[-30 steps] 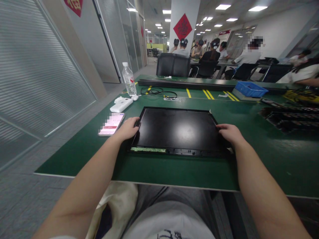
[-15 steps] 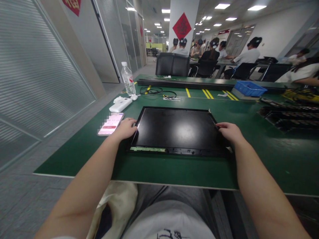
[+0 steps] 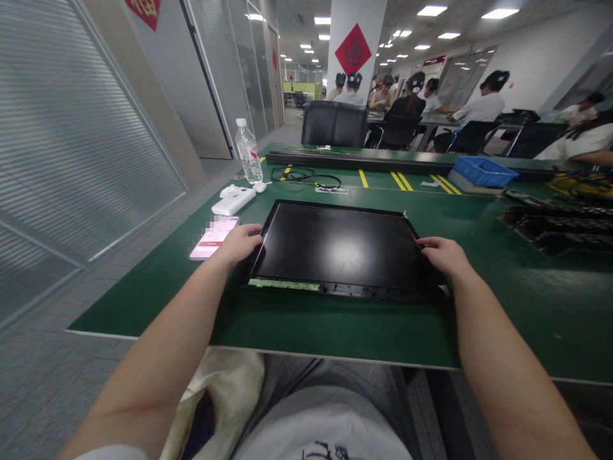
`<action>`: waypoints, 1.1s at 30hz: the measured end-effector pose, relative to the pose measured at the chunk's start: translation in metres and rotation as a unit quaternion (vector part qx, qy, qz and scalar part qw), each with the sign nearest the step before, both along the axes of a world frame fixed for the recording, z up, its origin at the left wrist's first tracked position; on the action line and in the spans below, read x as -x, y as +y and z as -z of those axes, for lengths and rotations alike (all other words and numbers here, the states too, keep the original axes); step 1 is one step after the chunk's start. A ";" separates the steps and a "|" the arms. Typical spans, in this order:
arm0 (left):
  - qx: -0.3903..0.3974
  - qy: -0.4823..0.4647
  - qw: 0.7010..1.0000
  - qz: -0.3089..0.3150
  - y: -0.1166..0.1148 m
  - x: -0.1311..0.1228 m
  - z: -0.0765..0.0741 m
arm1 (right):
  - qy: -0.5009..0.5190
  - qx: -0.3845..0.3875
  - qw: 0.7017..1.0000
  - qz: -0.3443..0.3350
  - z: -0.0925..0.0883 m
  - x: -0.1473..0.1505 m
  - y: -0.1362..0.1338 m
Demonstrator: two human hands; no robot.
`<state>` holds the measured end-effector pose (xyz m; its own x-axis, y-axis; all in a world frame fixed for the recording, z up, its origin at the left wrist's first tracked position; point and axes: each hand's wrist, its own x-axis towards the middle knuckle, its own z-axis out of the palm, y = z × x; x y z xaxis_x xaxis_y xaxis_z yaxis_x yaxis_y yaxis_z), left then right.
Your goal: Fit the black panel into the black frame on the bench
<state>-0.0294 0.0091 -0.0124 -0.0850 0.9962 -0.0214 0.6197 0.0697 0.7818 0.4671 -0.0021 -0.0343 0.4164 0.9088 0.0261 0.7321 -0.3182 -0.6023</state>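
Note:
A black LCD screen panel (image 3: 325, 246) lies before me on the green table (image 3: 335, 329), with a green circuit strip (image 3: 285, 284) along its near left edge. My left hand (image 3: 243, 243) grips the panel's left edge, thumb on top; the fingers beneath are partly hidden. At the right edge, my right hand (image 3: 444, 254) is closed on the frame, its thumb and forefinger pinching the border. The panel's left side sits slightly higher than its right. Just left of my left hand lies a phone (image 3: 211, 239) with a lit pink screen.
Behind the phone are a white device (image 3: 234, 201) and a water bottle (image 3: 248, 153). A black cable (image 3: 306, 177) lies past the panel. Farther right stand a blue bin (image 3: 484, 172) and a stack of dark parts (image 3: 555, 227). Several people sit at tables in the background.
The left side of the screen panel has risen a little and the panel has turned slightly, my left hand moving with it. My right hand keeps its grip. The camera view has shifted slightly.

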 end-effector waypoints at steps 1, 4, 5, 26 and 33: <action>0.011 -0.034 0.999 -0.024 -0.002 -0.003 -0.002 | -0.001 0.001 1.000 0.001 -0.001 0.001 -0.001; 0.012 -0.107 0.991 -0.081 -0.007 -0.011 -0.007 | -0.011 0.008 1.000 0.002 -0.004 0.004 -0.003; 0.015 -0.127 0.988 -0.090 -0.008 -0.014 -0.009 | -0.017 0.012 1.000 0.004 -0.005 0.005 -0.003; 0.089 -0.360 0.913 -0.171 -0.009 -0.030 -0.018 | -0.077 0.035 0.996 -0.020 0.001 0.002 0.003; 0.094 -0.419 0.886 -0.174 -0.004 -0.029 -0.016 | -0.083 0.029 0.996 -0.021 0.002 0.002 0.003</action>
<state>0.0001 0.0052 0.0034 -0.2625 0.8849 -0.3849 -0.2573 0.3202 0.9117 0.4646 0.0006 -0.0360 0.3715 0.9276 0.0388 0.8340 -0.3150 -0.4530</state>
